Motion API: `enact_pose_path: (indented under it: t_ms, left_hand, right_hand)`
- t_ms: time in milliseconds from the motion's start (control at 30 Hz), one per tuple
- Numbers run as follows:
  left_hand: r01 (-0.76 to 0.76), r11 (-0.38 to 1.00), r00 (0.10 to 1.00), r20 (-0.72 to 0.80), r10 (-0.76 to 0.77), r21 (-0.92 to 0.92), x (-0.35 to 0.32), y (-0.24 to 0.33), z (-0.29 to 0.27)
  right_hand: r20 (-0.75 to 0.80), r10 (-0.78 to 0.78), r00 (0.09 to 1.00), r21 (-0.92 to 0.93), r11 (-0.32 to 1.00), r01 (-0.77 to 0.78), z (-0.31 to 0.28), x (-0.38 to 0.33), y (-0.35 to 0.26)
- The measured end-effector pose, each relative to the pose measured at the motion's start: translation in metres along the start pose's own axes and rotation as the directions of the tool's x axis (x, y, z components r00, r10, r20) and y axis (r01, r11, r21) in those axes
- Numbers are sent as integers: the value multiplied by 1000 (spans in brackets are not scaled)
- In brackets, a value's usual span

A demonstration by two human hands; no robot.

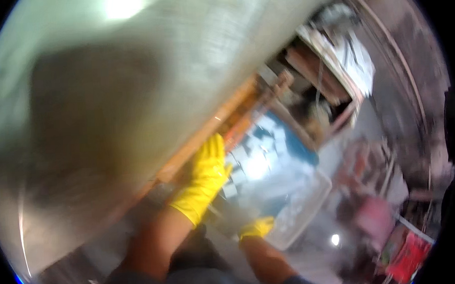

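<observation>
My left hand [203, 176], in a yellow rubber glove, reaches up beside an orange-brown wooden rail [179, 162]. Its fingers are stretched out with the thumb apart, and nothing shows in them. Just right of it lie several small pale square pieces [239, 153], some over a blue-green surface [295, 141]. My right hand [256, 228], gloved in yellow too, is lower and nearer, by the left side of a translucent plastic tub [320, 191]. Blur hides how its fingers lie and whether they touch the tub.
A large grey-green slab or panel [191, 46] fills the upper left, close to the head. Beyond the tub stands an open wooden box [319, 68] with a white sheet [357, 63]. Pinkish bags [373, 219] and a red item [408, 258] lie at the right.
</observation>
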State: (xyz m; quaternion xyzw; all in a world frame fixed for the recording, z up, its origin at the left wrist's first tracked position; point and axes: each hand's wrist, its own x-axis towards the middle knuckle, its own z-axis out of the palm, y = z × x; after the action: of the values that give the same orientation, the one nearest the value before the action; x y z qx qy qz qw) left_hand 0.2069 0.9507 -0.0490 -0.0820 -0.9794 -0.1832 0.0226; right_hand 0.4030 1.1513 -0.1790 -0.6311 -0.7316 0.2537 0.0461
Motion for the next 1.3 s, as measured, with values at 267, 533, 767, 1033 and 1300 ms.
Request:
enact_pose_path:
  t_ms: [267,533,767,1033,1300]
  left_hand:
    - [-318,939,942,-158,297,-133,-134,-2,-65]
    - [711,584,673,138,-727,-392,-449,-101,-51]
    - [960,176,43,505,-862,218,-889,-74,30]
    - [947,294,160,607,-778,127,-884,-19,3]
    - [881,-58,28,174,-984,-469,-753,-161,-30]
  right_hand:
    - [570,-132,811,-820,-141,554,27,29,1]
    - [907,-99,409,-352,-713,607,16,56,-30]
    - [874,-403,271,-480,-628,613,-63,11,-15]
    - [869,-476,-137,-61,-377,924,-40,-146,-16]
    - [796,-416,-440,389,-207,898,-5,-296,-5]
